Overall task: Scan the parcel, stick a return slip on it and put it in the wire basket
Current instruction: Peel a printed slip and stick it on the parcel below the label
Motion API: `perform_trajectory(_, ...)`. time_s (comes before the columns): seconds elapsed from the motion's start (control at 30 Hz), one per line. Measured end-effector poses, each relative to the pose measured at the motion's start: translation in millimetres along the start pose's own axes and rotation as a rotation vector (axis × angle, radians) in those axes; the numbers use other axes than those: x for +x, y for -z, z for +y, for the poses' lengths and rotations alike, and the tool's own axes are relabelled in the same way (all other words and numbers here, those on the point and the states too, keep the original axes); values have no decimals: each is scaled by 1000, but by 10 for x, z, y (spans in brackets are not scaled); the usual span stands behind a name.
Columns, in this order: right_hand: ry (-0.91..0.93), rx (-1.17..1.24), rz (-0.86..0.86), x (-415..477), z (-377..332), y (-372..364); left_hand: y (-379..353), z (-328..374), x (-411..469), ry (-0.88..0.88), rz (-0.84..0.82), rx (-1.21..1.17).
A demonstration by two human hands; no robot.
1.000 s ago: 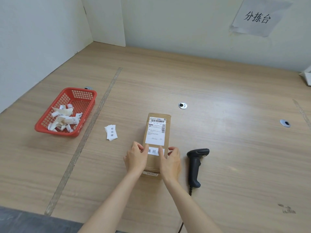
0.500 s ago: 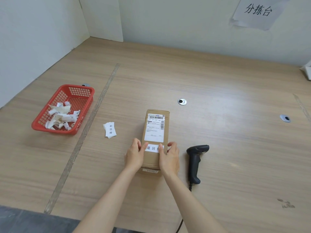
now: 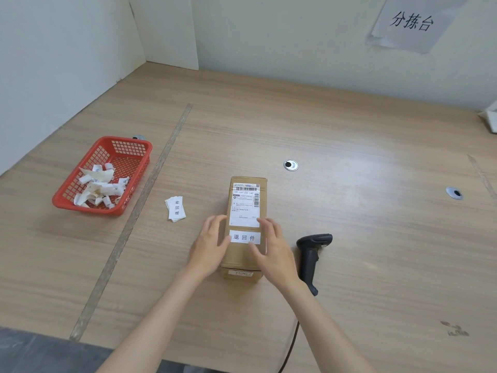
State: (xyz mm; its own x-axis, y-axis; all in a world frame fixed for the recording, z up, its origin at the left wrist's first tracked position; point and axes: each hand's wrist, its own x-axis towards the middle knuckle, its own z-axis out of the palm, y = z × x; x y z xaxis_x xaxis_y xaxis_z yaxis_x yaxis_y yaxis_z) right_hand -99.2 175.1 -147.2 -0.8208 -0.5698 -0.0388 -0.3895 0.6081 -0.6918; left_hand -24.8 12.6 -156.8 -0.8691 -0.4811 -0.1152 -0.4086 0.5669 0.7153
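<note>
Head view, near to far. Two bare forearms enter from the lower edge over the worktop [image 3: 349, 238]. Left hand [image 3: 208, 246]: fingers spread and loose, resting against the left side of the parcel [image 3: 246, 227], gripping nothing. Right hand [image 3: 274, 244]: likewise unclenched, fingers spread over the parcel's right top edge, thumb beside the return slip [image 3: 245, 237]. Parcel: a brown carton, lying flat between the two hands. Return slip: a white strip with three printed characters, stuck across the carton top just below the shipping label [image 3: 245, 204]; its corners look flat. Scanner [image 3: 311, 261]: black, handheld, corded, lying just right of the right hand. Spare slips [image 3: 176, 208]: a small white stack left of the parcel. Red basket [image 3: 134, 149]: plastic mesh, further left, holding curled backing papers. Paper sign [image 3: 411, 21]: on the far wall.

Step in hand, as judged: pressing the slip down. To do it well, the thumbs smooth from the middle outward to both ends, keeping the barcode above uncovered, then both hands take the carton by its long sides. No wire basket is in view.
</note>
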Motion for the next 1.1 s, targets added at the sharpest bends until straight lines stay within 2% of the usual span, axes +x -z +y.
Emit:
perform_trajectory(0.23, 124, -87, -257, -82, 113, 45, 32, 17, -123, -111, -293, 116)
perform_trajectory(0.43, 159, -212, -307, -36, 193, 44, 18, -17, -123, -79, -402, 76)
perform_trajectory(0.63, 195, -232, -312, 29, 182, 48, -7, -20, -146, -162, -383, 133)
perform_trajectory(0.77, 223, -261, -308, 49, 173, 34, -95, -31, -139, -181, -292, 184)
perform_trajectory(1.1, 298, -373, -311, 107, 200, 4, -139, -77, -95, -148, -232, 149)
